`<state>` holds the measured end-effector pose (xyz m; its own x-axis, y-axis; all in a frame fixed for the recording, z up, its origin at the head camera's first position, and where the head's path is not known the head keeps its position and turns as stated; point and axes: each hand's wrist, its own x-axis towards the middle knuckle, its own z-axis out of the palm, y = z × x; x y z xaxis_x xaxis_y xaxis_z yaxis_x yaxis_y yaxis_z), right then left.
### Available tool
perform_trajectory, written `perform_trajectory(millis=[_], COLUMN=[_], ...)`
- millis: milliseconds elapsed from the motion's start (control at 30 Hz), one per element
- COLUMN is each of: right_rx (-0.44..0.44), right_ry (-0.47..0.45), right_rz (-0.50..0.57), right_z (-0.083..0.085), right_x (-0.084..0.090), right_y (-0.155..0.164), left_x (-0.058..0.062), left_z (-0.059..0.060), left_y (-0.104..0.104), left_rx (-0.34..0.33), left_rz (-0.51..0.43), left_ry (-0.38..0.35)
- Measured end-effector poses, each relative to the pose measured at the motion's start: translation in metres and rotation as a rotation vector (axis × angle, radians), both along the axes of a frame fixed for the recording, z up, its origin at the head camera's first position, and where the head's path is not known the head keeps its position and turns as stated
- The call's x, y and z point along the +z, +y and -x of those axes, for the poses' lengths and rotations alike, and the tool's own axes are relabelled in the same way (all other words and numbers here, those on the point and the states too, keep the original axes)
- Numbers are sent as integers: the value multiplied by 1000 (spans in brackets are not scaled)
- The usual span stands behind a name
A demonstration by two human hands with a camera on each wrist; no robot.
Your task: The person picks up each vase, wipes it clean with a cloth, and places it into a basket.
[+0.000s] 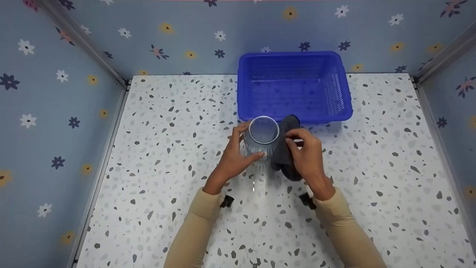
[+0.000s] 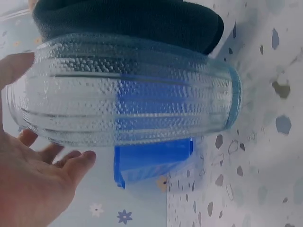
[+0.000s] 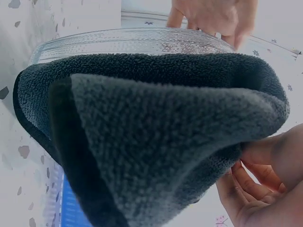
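A clear ribbed glass vase (image 1: 256,148) with a textured surface stands upright on the speckled table, its round mouth facing up. My left hand (image 1: 233,158) holds it near the top, thumb on the near side and fingers around the far left. In the left wrist view the base of the vase (image 2: 142,99) meets the tabletop. On the vase's right hangs a dark grey towel (image 1: 283,152) with a black edge. My right hand (image 1: 309,154) pinches this towel between thumb and fingers. Seen from the right wrist, the folded towel (image 3: 147,142) covers much of the glass.
Behind the vase, against the flowered back wall, sits a blue plastic basket (image 1: 334,118) with perforated sides. Flowered panels (image 1: 48,130) also close off the left and right of the table. White terrazzo-patterned tabletop (image 1: 167,149) stretches to both sides of the hands.
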<state>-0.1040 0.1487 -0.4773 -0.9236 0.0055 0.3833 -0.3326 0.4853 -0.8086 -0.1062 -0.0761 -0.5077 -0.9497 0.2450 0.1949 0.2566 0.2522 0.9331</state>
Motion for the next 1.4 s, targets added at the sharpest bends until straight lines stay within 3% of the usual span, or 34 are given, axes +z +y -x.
perform_trajectory(millis=[133,300,433,567,633,767,1133,1400], right_rx=[-3,2,8,11,9,9,26,31], right_ry=[0,0,16,26,28,33,13,-32], right_rz=[1,16,27,34,35,39,41,-12], right_z=[-2,-4,-5,-6,-6,-7,-5,-4], right_x=[0,1,2,2,2,4,14,16], right_y=[0,1,1,1,1,0,-3,-3], left_x=[1,-1,-4,-4,-3,0,-3,-4], left_z=[1,-1,0,5,6,6,0,-1], left_y=[3,11,8,2,0,2,13,14], left_rx=[38,126,77,-25,-39,-12,105,122], left_rz=[0,91,123,31,-11,-38,7,15], left_ry=[6,46,66,43,13,-29,36,47])
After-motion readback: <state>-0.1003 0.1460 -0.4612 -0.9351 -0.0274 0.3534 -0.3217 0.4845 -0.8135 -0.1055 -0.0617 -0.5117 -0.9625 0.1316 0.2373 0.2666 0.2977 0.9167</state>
